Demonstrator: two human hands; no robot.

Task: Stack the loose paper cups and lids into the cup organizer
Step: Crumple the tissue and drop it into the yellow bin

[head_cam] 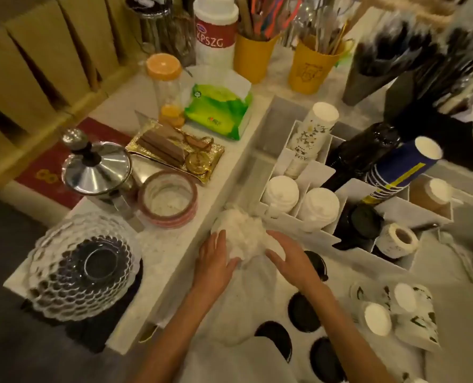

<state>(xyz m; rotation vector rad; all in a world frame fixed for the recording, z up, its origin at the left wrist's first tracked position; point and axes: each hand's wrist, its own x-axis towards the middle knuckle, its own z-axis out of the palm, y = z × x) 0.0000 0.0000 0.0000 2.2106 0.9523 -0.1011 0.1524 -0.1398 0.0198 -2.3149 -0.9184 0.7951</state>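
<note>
Both hands rest on a pile of white lids (243, 233) lying on the counter in front of the white cup organizer (321, 172). My left hand (216, 261) cups the pile's left side and my right hand (288, 258) its right side. The organizer holds two stacks of white lids (282, 193), a stack of patterned white cups (312, 128), a stack of blue cups (404, 164) and a brown cup (434, 194). Several black lids (303, 313) lie loose on the counter near me. Loose patterned cups (395, 313) lie on their sides at the lower right.
A dark bottle (362, 153) leans across the organizer, and a label roll (398, 240) sits at its front right. To the left stand a tape roll (169, 200), a steel pot (97, 170), a glass bowl stack (83, 272) and a gold tray (174, 150). Yellow utensil cups (310, 67) stand behind.
</note>
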